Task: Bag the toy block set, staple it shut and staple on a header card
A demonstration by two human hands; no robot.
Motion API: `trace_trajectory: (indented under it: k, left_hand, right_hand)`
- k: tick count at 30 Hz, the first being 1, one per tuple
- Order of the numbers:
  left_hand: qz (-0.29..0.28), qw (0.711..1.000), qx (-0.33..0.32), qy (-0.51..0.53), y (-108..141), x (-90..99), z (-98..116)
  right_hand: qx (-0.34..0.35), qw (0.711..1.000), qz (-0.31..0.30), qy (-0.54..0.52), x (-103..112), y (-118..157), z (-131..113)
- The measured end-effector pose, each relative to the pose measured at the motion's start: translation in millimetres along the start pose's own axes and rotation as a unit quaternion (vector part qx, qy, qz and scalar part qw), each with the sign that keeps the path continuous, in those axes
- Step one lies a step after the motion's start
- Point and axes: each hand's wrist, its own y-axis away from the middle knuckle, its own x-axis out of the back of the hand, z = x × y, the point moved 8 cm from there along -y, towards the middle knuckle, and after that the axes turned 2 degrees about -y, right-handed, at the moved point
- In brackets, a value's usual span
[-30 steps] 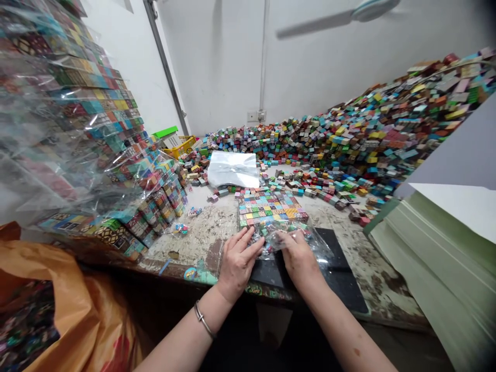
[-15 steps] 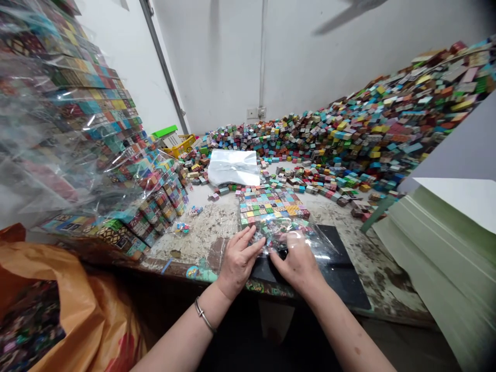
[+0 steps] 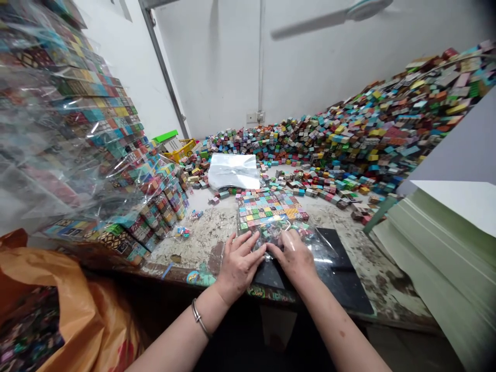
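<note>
A clear plastic bag (image 3: 321, 245) with small multicoloured pieces under its film lies in front of me. My left hand (image 3: 239, 262) rests flat on its near left side, fingers stretched out and slightly apart. Beside it, my right hand (image 3: 297, 259) has its fingers curled into the film, gripping the bag; the fingertips are partly hidden. Both thumbs nearly touch at the bag's near edge. Under the bag is a black mat (image 3: 344, 279). Just beyond, a flat array of patterned little blocks (image 3: 267, 206) borders the bag.
Bagged stacks of blocks (image 3: 112, 129) rise at the left. A heap of loose blocks (image 3: 349, 139) spans the back and right. A white plastic sheet (image 3: 234, 171) lies mid-table. An orange bag (image 3: 85, 305) stands lower left, and pale green sheets (image 3: 430, 248) lean at the right.
My right hand's thumb has moved left toward my left hand, and its fingers are more curled on the bag. The view has tilted up slightly.
</note>
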Motion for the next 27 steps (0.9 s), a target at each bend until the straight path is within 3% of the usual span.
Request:
trace_trajectory:
  k: [6, 12, 20, 27]
  left_hand:
    - [-0.053, 0.997, -0.027, 0.056, -29, 1.2, 2]
    - [-0.143, 0.988, -0.052, 0.008, -50, -28.1, 5]
    - [-0.101, 0.986, -0.127, -0.043, -29, -36.3, 7]
    - [-0.086, 0.987, -0.126, -0.048, -28, -38.0, 7]
  right_hand:
    - [0.017, 1.000, -0.020, 0.003, -6, 0, -4]
    - [0.020, 0.999, -0.030, 0.033, -14, 6, -2]
    - [0.041, 0.997, -0.039, 0.056, -6, 29, -7]
    - [0.055, 0.995, -0.023, 0.077, 7, 47, 6]
